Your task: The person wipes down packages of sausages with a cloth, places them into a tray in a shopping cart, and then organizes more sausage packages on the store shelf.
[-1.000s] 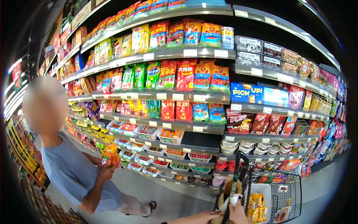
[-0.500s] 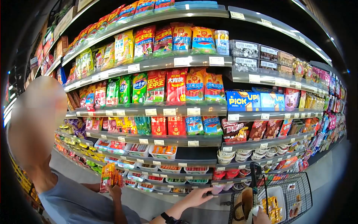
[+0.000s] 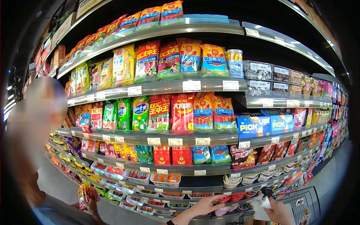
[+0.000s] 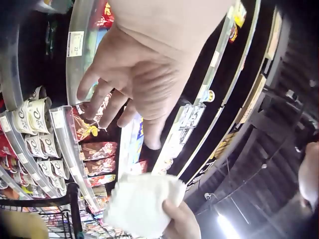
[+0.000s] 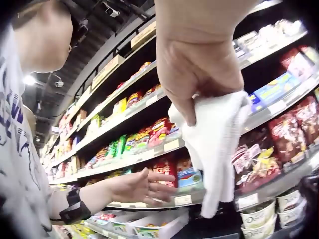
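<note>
- A bystander's head [image 3: 39, 120] appears blurred at the head view's left, the body cut off by the frame's lower edge.
- The packet [image 3: 87, 195] in the bystander's grip is partly covered by fingers, its print unreadable.
- The right hand [image 5: 202, 69] shows its thumb, with other fingertips hidden behind white cloth [image 5: 214, 137].
- A wire basket [image 3: 318, 195] runs out of the head view's bottom edge, contents partly hidden.
- Small lettering on distant price tags [image 3: 106, 138] cannot be read.
</note>
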Available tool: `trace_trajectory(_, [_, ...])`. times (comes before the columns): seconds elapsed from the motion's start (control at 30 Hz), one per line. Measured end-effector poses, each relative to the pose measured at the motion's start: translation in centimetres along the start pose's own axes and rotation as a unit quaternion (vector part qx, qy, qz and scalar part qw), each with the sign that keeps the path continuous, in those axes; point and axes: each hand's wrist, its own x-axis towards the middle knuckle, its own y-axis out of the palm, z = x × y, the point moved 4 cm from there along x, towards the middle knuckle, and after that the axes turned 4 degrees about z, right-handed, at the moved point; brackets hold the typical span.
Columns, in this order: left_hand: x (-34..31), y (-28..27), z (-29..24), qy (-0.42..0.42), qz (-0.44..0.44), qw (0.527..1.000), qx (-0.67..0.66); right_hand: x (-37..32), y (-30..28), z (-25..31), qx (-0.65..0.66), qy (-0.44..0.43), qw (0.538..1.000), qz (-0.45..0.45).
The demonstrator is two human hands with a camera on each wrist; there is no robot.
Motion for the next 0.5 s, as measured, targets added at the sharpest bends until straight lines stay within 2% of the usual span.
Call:
trace_trajectory(0.03, [0.1, -0.2, -0.5, 0.015, -0.001, 1.0, -0.018, 2.9, -1.9, 3.1, 0.094, 0.111, 0.988, 0.049])
trace_trajectory(0.07, [0.3, -0.3, -0.4, 0.012, -0.005, 1.0, -0.017, 5.1, -1.7, 4.1, 0.129, 0.033, 0.991, 0.03])
trace_trajectory(0.1, [0.4, -0.1, -0.4, 0.044, -0.004, 0.987, -0.153, 7.0, -0.9, 4.5, 0.163, 0.012, 0.986, 0.031])
trace_trajectory(0.13, [0.3, 0.2, -0.6, 0.075, -0.004, 0.955, -0.288, 9.2, -0.2, 4.9, 0.185, -0.032, 0.982, 0.024])
trace_trajectory(0.17, [-0.1, -0.6, -2.7, 0.079, 0.018, 0.948, -0.307, 11.2, 0.6, 5.2, 0.225, -0.036, 0.973, 0.046])
trace_trajectory(0.2, [0.2, -1.0, -2.9, 0.062, -0.032, 0.943, -0.324, 13.2, 1.6, 5.1, 0.27, -0.039, 0.96, 0.06])
trace_trajectory(0.23, [0.4, -1.3, -3.0, 0.043, -0.08, 0.937, -0.339, 14.9, 1.2, 6.3, 0.254, -0.028, 0.964, 0.068])
trace_trajectory(0.3, [1.6, -3.1, -3.6, -0.041, -0.243, 0.86, -0.447, 18.4, 1.6, 6.6, 0.253, -0.066, 0.962, 0.073])
trace_trajectory(0.37, [2.4, -5.4, -4.3, 0.006, -0.296, 0.83, -0.472, 21.6, 2.6, 5.6, 0.26, -0.102, 0.959, 0.048])
trace_trajectory(0.4, [2.8, -6.3, -4.9, 0.029, -0.313, 0.831, -0.459, 22.4, 1.7, 6.2, 0.281, -0.096, 0.954, 0.037])
trace_trajectory(0.43, [3.1, -6.9, -5.1, 0.052, -0.33, 0.83, -0.447, 23.7, 1.5, 5.4, 0.237, -0.084, 0.967, 0.033])
trace_trajectory(0.5, [3.8, -7.5, -4.6, 0.08, -0.328, 0.842, -0.42, 25.8, 0.2, 4.4, 0.178, -0.132, 0.973, -0.06])
